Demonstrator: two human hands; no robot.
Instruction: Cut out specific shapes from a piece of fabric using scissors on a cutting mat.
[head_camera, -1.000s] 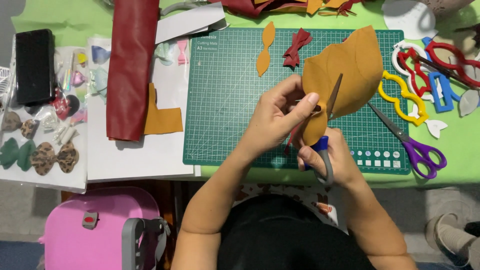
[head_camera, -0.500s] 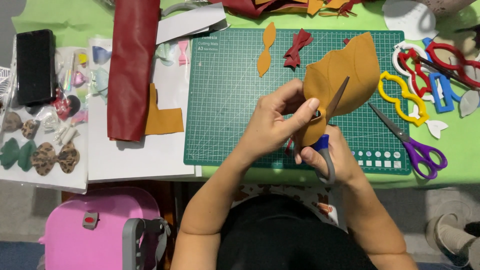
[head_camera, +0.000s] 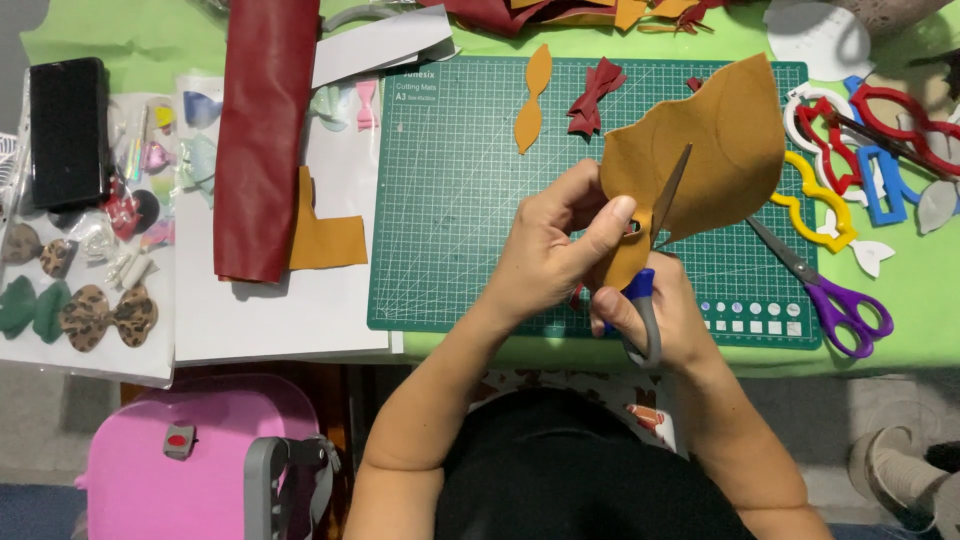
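Note:
My left hand (head_camera: 555, 245) pinches the lower left edge of a mustard-brown leather piece (head_camera: 715, 150) held above the green cutting mat (head_camera: 450, 200). My right hand (head_camera: 665, 315) grips blue-and-grey-handled scissors (head_camera: 650, 270), whose blades point up and cut into the leather. A small mustard bow-shaped cutout (head_camera: 533, 98) and a dark red bow piece (head_camera: 593, 95) lie on the mat's far side.
A dark red leather roll (head_camera: 262, 130) and a mustard scrap (head_camera: 325, 235) lie left on white paper. Purple-handled scissors (head_camera: 830, 295) and coloured plastic templates (head_camera: 860, 140) sit right. Finished bows (head_camera: 70, 310) and a black case (head_camera: 68, 130) are far left; a pink case (head_camera: 180, 470) stands below.
The scissor blades have worked a little further up into the leather, and the leather piece has turned slightly in my left hand.

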